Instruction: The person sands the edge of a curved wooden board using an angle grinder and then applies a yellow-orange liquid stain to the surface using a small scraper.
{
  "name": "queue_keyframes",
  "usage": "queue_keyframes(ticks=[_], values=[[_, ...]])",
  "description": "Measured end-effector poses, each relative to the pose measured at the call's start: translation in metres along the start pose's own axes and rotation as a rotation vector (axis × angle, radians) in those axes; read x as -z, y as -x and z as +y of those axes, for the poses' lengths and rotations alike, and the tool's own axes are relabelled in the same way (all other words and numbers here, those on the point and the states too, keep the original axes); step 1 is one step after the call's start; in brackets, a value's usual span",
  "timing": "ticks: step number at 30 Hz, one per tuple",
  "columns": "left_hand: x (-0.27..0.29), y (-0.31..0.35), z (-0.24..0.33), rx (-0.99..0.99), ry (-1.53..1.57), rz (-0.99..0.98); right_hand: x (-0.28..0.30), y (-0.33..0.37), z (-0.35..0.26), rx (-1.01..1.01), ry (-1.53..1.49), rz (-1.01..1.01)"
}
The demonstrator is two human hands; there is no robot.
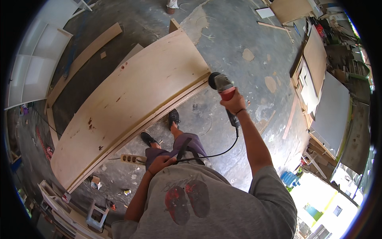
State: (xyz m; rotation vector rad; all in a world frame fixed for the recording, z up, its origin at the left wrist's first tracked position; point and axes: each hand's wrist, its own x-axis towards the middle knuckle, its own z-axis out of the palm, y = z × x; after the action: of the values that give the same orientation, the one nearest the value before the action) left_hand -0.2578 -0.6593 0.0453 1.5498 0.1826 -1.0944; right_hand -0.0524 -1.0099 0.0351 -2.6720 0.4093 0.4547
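Note:
My right hand is wrapped round the red and black body of an angle grinder. The grinder's round dark disc is at the right end of a long, pale plywood panel; whether it touches the edge cannot be told. Brown stains mark the panel, whose far side curves. From the grinder's rear, a black power cord loops down to my waist, where my left hand is closed on it. Just beyond that hand is a wooden socket strip with several outlets.
My feet stand close to the panel's near edge. Long boards lie on the concrete floor beyond it. White shelving stands at far left. Stacked sheets lean at right. A grey stool-like frame sits at lower left.

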Motion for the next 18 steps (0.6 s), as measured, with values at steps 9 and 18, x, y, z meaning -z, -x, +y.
queue_keyframes(ticks=[9,18], values=[[-0.001,0.003,-0.010,0.069,-0.085,0.094,-0.021,-0.001,0.004,0.042,-0.005,-0.055],[-0.010,0.002,-0.016,0.063,-0.051,0.139,-0.008,-0.015,0.020,-0.016,-0.001,-0.014]])
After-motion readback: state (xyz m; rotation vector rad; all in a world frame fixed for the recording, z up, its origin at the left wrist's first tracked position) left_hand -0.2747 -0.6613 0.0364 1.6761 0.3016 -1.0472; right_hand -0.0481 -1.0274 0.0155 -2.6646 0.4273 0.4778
